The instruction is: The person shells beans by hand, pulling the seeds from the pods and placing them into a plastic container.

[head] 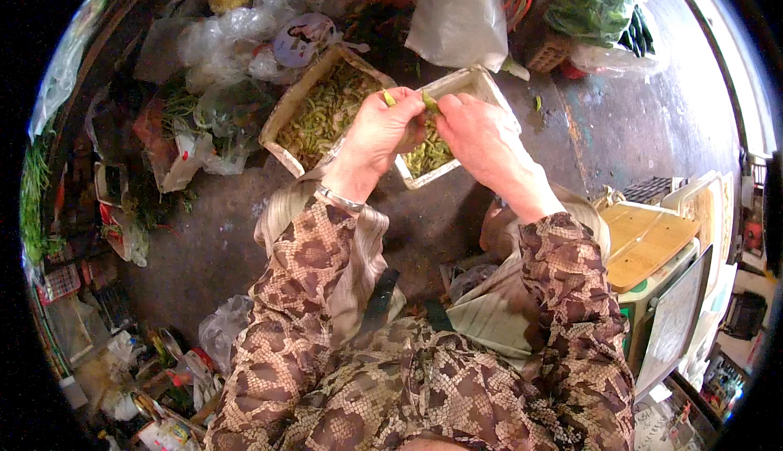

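Observation:
My left hand (380, 130), with a bracelet at the wrist, pinches a small green pod piece (389, 98) between its fingers. My right hand (480, 139) grips another green pod piece (430, 103) at its fingertips, close to my left thumb. Both hands hover over two worn white foam boxes. The left foam box (287, 156) holds many green and yellowish pods or shells (318, 121). Beneath my hands the right foam box (435, 177) contains green pieces (422, 158), partly hidden by the fingers. Whether the two held pieces belong to one pod cannot be told.
A whitish plastic bag (459, 17) stands behind the right box. Bagged leafy greens (590, 4) lie at the upper right. Crumpled plastic bags (226, 47) crowd the upper left. A wooden board (651, 243) rests on a scale-like appliance at my right. One green scrap (538, 103) lies on the dark floor.

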The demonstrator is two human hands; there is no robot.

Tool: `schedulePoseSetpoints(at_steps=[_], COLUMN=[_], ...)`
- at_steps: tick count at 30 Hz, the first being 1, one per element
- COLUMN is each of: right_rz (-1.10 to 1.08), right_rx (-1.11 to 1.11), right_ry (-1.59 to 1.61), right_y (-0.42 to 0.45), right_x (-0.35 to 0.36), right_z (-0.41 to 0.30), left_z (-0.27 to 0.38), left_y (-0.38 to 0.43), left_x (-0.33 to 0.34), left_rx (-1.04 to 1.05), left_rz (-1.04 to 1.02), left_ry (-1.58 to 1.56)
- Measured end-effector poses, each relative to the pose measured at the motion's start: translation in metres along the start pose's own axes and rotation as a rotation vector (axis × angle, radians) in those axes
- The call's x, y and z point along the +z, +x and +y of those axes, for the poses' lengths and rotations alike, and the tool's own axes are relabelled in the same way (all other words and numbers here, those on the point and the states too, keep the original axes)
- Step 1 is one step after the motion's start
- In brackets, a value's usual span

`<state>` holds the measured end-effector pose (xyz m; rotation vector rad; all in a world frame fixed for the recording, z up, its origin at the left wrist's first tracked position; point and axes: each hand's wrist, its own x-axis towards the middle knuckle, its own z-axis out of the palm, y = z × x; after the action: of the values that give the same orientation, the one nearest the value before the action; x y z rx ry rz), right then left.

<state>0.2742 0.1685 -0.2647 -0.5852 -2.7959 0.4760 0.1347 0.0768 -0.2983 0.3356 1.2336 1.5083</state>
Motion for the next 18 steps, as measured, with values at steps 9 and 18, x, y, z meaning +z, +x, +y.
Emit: schedulePoseSetpoints(at_steps=[9,18], right_rz=[-0.006,-0.071], right_rx=[0.086,0.180], right_ry=[0.371,0.403], right_y=[0.004,0.002], right_x=[-0.006,-0.010], right_z=[0.007,0.003], left_z=[-0.002,0.001], left_y=[-0.003,-0.002], left_x=[0.002,0.008], left_rx=[-0.060,-0.046], left_rz=[-0.002,0.031], left_ry=[-0.128,-0.081])
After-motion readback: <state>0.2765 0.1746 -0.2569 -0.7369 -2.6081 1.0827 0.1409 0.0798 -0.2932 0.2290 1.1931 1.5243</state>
